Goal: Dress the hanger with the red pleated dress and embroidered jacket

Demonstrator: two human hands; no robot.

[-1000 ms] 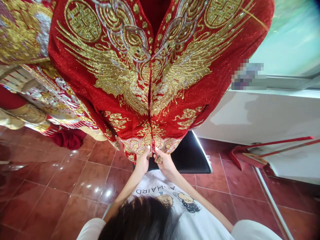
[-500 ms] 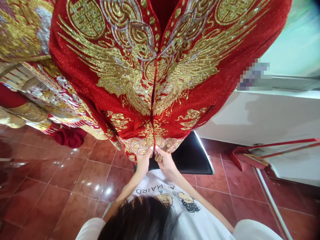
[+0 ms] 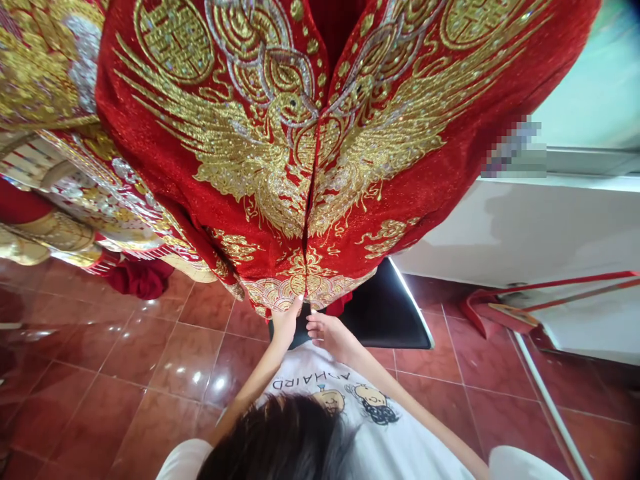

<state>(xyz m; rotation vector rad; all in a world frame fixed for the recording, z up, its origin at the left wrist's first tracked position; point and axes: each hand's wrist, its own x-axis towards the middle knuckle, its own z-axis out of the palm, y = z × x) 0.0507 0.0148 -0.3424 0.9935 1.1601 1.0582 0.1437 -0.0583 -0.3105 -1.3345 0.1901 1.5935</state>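
Note:
A red jacket [image 3: 320,133] with gold and silver phoenix embroidery hangs in front of me, its front seam running down the middle. My left hand [image 3: 286,321] reaches up and pinches the embroidered hem [image 3: 280,290] just left of the seam. My right hand [image 3: 327,328] hovers just below the hem, right of the seam, with its fingers loosely apart and nothing in them.
More gold-embroidered garments [image 3: 55,147] hang at the left, above a dark red cloth [image 3: 137,277] on the tiled floor [image 3: 125,373]. A black seat [image 3: 387,317] stands behind the hem. A white ledge [image 3: 540,227] and a red long-handled dustpan [image 3: 495,310] are at the right.
My right hand has let go of the hem and dropped slightly below it. My left hand still holds the hem, and the jacket has swung a little to the right.

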